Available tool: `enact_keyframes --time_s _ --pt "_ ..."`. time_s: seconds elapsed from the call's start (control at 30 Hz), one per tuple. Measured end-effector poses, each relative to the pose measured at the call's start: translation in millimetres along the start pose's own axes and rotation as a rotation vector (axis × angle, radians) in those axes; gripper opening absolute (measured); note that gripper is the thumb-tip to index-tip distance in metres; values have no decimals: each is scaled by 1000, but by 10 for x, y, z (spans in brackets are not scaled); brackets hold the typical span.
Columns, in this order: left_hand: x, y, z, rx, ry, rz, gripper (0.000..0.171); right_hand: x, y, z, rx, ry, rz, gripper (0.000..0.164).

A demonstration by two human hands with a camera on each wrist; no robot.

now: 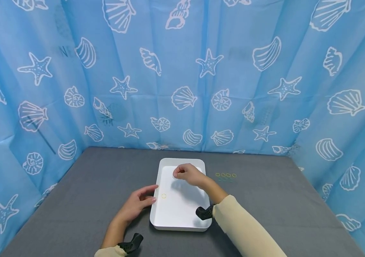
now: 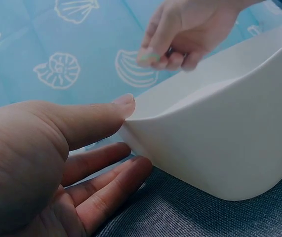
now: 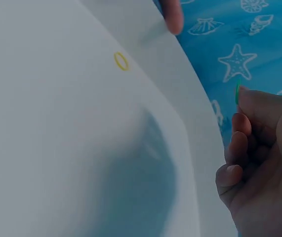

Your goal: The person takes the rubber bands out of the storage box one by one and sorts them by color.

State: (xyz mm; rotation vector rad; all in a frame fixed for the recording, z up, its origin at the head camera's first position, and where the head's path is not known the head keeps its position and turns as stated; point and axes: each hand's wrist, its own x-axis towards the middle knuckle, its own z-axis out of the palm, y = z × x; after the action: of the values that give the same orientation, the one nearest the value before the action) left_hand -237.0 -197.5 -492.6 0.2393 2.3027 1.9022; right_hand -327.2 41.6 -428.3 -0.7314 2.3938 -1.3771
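Note:
A white rectangular tray lies on a grey cloth. My left hand touches its left side; the left wrist view shows the thumb at the rim and the fingers fairly straight by the outer wall. Over the far half of the tray, my right hand pinches a small thin green ring between thumb and forefinger, apart from the tray floor. One yellow ring lies flat on that floor near the left wall, close to my left fingers.
Right of the tray, several yellow rings lie in a row on the grey cloth. Just in front of them is a row of green rings, hard to make out. A blue curtain with white shell prints hangs behind the table.

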Motion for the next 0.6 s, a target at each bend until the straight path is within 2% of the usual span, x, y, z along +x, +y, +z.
enact_keyframes --time_s 0.3,0.6 --pt "-13 10 -2 13 7 -14 49 -207 62 -305 -54 49 -55 11" --pt "-3 -12 -4 -5 10 -21 50 -455 232 -421 -148 152 -42 7"
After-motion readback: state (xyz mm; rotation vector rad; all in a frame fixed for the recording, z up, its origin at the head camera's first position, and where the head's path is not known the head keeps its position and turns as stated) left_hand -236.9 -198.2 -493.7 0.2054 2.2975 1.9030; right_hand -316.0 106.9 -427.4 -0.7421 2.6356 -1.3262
